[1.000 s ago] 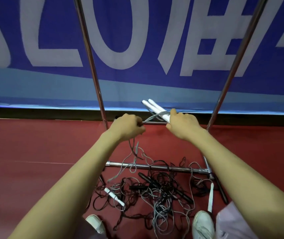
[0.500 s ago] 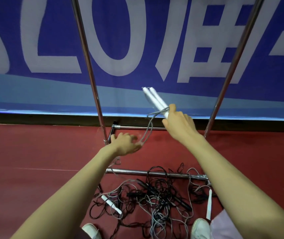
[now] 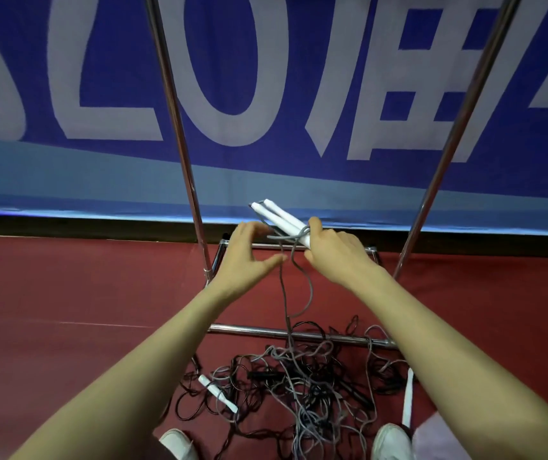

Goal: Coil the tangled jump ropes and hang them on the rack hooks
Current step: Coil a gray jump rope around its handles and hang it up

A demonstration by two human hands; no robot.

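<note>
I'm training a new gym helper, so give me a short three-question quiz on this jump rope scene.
1. True or false: the right hand holds two white handles together.
2. The cord hanging from them to the floor tangle is: A black, B grey, C red?
3. Fill in: the left hand is ____ (open or shut).
Key: 1 true; 2 B; 3 open.

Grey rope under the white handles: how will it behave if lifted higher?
Probably floppy: the grey rope hangs in loose bends below the white handles that the right hand grips. Likely to snag and drag other ropes, since its lower end disappears into the tangled pile.
</note>
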